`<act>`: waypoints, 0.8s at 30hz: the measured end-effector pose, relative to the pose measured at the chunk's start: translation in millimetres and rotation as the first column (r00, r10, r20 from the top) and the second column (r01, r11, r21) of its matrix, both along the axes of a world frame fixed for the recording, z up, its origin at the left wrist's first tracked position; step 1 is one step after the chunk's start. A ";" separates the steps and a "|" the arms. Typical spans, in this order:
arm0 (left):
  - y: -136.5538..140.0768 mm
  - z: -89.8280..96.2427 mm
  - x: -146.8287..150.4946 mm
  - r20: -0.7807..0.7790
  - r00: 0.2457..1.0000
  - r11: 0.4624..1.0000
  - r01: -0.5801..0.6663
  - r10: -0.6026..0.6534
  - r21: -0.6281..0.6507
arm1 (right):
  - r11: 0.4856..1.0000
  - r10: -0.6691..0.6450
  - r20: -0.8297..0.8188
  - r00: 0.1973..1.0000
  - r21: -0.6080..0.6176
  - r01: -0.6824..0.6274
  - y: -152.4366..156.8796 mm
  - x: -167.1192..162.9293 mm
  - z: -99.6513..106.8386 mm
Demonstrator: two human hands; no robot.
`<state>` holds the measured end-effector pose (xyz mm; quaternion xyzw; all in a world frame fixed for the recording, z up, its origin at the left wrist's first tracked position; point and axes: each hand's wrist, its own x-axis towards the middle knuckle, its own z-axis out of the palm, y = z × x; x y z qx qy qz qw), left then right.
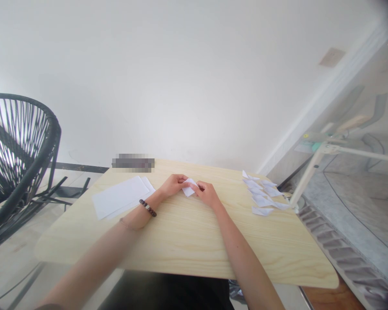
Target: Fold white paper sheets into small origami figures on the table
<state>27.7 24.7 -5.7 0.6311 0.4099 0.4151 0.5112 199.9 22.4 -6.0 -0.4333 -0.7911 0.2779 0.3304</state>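
Observation:
A small folded piece of white paper (189, 188) is held between both hands above the middle of the table. My left hand (174, 185) pinches it from the left, thumb on the near face. On the other side my right hand (207, 193) grips its right edge between thumb and fingers. Flat white paper sheets (121, 198) lie in an overlapping stack to the left, beside my left wrist. Several folded white paper pieces (261, 200) sit in rows at the table's right side, apart from my right hand.
The light wooden table (181, 249) stands against a white wall (187, 86). At its back left edge is a blurred-out dark object (133, 163). A black woven chair (48, 129) is on the left, and a white metal frame (307, 178) stands past the right edge.

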 end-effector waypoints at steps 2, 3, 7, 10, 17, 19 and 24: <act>-0.5 0.5 0.0 -0.003 1.000 1.000 -0.001 0.001 0.001 | 1.000 -0.007 0.003 1.000 -0.011 0.007 -0.2 -0.2 0.1; -0.7 0.7 -0.1 -0.005 1.000 1.000 -0.002 0.002 0.002 | 1.000 -0.008 0.007 1.000 -0.011 0.008 -0.3 -0.3 0.3; -1.0 0.7 -0.5 -0.003 1.000 1.000 -0.001 0.001 -0.001 | 1.000 0.007 0.023 1.000 0.020 -0.007 -0.8 0.4 2.1; -0.9 0.6 -0.4 0.014 1.000 1.000 0.002 -0.002 -0.008 | 0.998 0.024 0.020 1.000 0.049 -0.025 -0.3 1.2 2.0; -0.8 0.3 0.1 0.020 1.000 1.000 -0.005 0.005 0.006 | 0.999 -0.022 -0.013 1.000 0.033 0.022 1.5 0.3 -2.2; -0.3 -0.2 0.2 0.025 1.000 1.000 -0.015 0.015 0.006 | 0.999 -0.025 -0.011 1.000 0.027 0.025 2.2 0.3 -2.3; -0.2 0.4 1.1 0.045 0.999 1.000 -0.016 0.017 -0.007 | 0.999 -0.004 -0.007 1.000 0.036 0.004 3.5 0.9 -1.6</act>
